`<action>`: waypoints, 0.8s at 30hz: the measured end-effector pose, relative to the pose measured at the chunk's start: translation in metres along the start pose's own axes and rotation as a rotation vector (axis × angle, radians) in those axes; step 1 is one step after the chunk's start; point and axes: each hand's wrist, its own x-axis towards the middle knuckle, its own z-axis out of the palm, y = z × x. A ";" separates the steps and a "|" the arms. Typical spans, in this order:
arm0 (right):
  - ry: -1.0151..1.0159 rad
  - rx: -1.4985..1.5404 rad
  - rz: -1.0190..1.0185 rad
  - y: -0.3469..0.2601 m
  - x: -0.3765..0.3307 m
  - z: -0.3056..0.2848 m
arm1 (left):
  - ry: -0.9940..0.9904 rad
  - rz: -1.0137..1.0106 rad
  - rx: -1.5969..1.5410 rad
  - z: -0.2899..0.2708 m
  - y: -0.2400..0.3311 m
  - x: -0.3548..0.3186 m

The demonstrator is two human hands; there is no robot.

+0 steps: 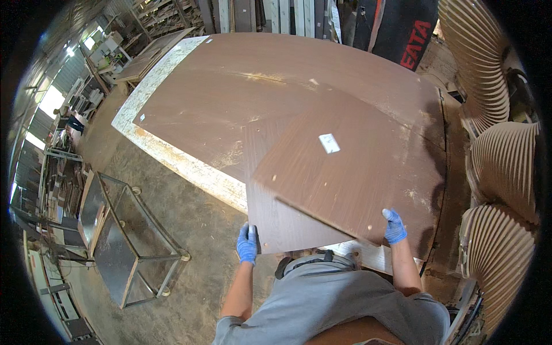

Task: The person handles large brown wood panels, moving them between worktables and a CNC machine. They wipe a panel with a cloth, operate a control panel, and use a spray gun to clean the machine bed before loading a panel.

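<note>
In blue gloves, both my hands grip wood-grain boards at the near side of a large stack of brown sheets (201,98). My left hand (247,245) is closed on the near left edge of a greyish-brown board (276,225), thumb uppermost. A warmer brown board (345,181) lies angled across it, covering much of its surface, with a white label (329,143) on top. My right hand (394,226) holds this upper board at its near right edge, thumb on top and fingers hidden beneath. Small pale spots dot the upper board.
Sawdust is scattered over the sheets, which rest on a pale, worn base panel (172,155). At left stands a wheeled metal-frame cart (141,259) with dark panels. Ribbed beige ducts (500,167) crowd the right side. Upright boards (282,17) line the back.
</note>
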 end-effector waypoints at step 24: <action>0.165 -0.804 -0.077 0.075 0.080 -0.011 | -0.445 -0.109 -0.352 -0.003 0.040 -0.023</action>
